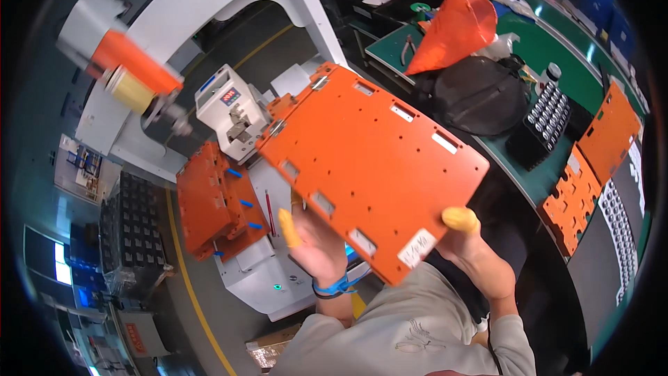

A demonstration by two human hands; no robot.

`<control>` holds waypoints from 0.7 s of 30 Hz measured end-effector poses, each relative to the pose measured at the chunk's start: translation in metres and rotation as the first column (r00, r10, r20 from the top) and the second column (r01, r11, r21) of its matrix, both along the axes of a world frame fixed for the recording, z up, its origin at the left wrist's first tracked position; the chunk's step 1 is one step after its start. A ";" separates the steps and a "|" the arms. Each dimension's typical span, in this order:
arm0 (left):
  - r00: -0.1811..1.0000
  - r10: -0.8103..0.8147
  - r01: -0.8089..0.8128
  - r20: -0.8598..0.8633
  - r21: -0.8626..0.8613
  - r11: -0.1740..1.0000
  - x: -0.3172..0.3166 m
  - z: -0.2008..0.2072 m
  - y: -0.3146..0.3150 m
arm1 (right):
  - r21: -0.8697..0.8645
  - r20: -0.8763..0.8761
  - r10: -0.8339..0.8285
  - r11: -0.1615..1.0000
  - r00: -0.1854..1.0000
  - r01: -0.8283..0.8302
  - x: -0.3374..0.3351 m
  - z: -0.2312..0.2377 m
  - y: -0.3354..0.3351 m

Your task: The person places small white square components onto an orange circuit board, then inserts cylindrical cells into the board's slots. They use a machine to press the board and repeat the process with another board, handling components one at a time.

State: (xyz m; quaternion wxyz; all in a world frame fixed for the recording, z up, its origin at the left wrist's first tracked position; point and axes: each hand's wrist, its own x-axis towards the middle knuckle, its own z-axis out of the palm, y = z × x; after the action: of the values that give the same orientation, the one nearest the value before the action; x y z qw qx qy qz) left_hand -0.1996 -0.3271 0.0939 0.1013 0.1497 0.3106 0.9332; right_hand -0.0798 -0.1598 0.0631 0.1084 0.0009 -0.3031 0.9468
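Note:
A large flat orange fixture plate (376, 167) is held tilted in front of me, with small holes, rectangular slots, metal hinges along its far left edge and a white label on its near corner. My right hand (480, 254) grips the near right edge, its thumb in a yellow finger cot on top and the other fingers out of sight underneath. At the lower left edge, my left hand (320, 247) supports the plate, palm turned up. Its thumb, also in a yellow cot, stands away from the plate, while the plate hides the other fingers.
Left of the plate, another orange fixture (205, 202) with blue pins rests on a white machine (257, 282), beside a white feeder unit (233, 111). On the green bench (536, 174) at right are a black bag (480, 94), a tray of round parts (548, 115) and orange plates (609, 132).

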 end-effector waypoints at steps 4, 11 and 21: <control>0.786 0.373 -0.572 -0.493 -0.352 0.740 -0.006 -0.015 -0.004 | 0.043 0.076 -0.030 0.999 0.997 0.027 -0.049 0.041 -0.008; 0.743 0.316 -0.618 -0.589 -0.425 0.661 -0.025 -0.016 -0.008 | 0.095 0.157 0.042 0.994 0.987 -0.057 -0.113 0.028 -0.014; 0.757 0.329 -0.640 -0.564 -0.543 0.543 -0.057 -0.034 -0.003 | 0.023 0.200 0.002 1.000 0.980 -0.007 -0.147 0.036 -0.030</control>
State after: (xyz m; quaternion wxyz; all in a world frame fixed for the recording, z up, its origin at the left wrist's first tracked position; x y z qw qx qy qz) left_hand -0.2564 -0.3301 0.0599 -0.1833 0.1898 0.6876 0.6765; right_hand -0.2266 -0.1894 0.0987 0.0753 -0.0923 -0.3233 0.9388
